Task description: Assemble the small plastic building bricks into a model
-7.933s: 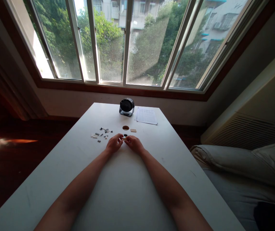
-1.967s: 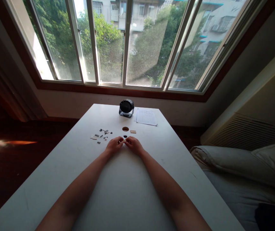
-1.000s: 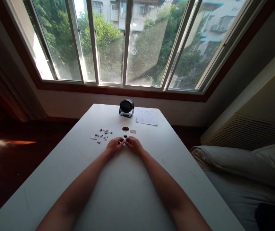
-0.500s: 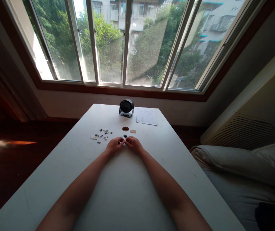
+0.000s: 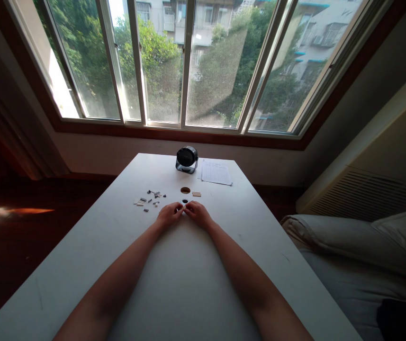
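Observation:
Both of my forearms stretch out over a white table (image 5: 174, 284). My left hand (image 5: 168, 214) and my right hand (image 5: 197, 212) meet fingertip to fingertip and pinch one small tan building piece (image 5: 184, 207) between them. A small dark round piece (image 5: 184, 201) lies just beyond my fingertips. Farther on lie a brown round piece (image 5: 185, 190) and a tan studded plate (image 5: 196, 194). To the left of my hands, several small grey and white pieces (image 5: 148, 199) are scattered on the table.
A small black desk fan (image 5: 186, 158) stands at the far edge of the table, with a printed sheet of paper (image 5: 216, 172) beside it. A wide window is behind. A bed with a pillow (image 5: 348, 241) lies to the right.
My hands have stayed in the same spot, with only slight finger movement on the small piece. The view has shifted slightly since the oldest frame.

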A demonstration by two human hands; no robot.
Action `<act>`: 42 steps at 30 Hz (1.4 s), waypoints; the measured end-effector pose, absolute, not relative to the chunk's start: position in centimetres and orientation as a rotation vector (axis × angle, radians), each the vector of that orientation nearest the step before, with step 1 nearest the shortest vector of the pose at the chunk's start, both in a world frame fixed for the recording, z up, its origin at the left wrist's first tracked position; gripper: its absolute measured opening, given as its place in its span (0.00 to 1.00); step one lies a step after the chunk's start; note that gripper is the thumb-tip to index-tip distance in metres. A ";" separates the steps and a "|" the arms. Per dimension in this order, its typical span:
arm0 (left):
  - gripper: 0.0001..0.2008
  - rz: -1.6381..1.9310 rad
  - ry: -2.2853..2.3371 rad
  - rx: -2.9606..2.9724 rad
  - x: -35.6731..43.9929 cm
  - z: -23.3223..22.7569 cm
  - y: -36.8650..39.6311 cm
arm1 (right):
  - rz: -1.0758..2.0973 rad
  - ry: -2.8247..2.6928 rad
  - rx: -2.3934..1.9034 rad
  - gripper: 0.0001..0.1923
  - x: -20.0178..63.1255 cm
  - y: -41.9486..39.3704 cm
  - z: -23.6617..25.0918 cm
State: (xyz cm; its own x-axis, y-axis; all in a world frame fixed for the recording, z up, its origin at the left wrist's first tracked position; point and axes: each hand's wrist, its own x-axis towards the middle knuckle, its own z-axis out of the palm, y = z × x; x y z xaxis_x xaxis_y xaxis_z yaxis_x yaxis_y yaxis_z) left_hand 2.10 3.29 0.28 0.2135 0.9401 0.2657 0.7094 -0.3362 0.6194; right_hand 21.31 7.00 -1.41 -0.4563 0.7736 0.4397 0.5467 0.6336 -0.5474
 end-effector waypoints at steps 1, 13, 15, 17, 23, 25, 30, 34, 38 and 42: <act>0.12 0.870 1.538 2.131 2.1 0.3 3.3 | 0.432 -2.177 -1.027 0.08 21.3 7.0 -1.4; 0.12 0.868 1.528 2.132 2.0 0.2 3.4 | 0.465 -2.169 -1.045 0.08 21.2 7.0 -1.5; 0.12 0.876 1.520 2.137 1.9 0.1 3.4 | 0.464 -2.166 -1.048 0.08 21.3 6.9 -1.5; 0.12 0.875 1.523 2.136 1.9 0.2 3.3 | 0.463 -2.169 -1.046 0.09 21.3 6.9 -1.4; 0.12 0.850 1.561 2.112 2.1 0.6 3.1 | 0.463 -2.171 -1.042 0.09 21.2 6.9 -1.4; 0.12 0.848 1.565 2.105 2.2 0.6 3.1 | 0.464 -2.167 -1.043 0.09 21.2 6.9 -1.3; 0.12 0.868 1.544 2.114 2.2 0.7 3.0 | 0.465 -2.159 -1.036 0.08 21.2 6.7 -1.2; 0.12 0.849 1.557 2.104 2.2 0.7 3.0 | 0.471 -2.160 -1.047 0.08 21.2 6.8 -1.2; 0.12 0.864 1.553 2.121 2.1 0.5 3.2 | 0.459 -2.165 -1.044 0.08 21.2 6.9 -1.3; 0.12 0.854 1.562 2.128 2.1 0.4 3.2 | 0.448 -2.164 -1.035 0.08 21.2 6.9 -1.3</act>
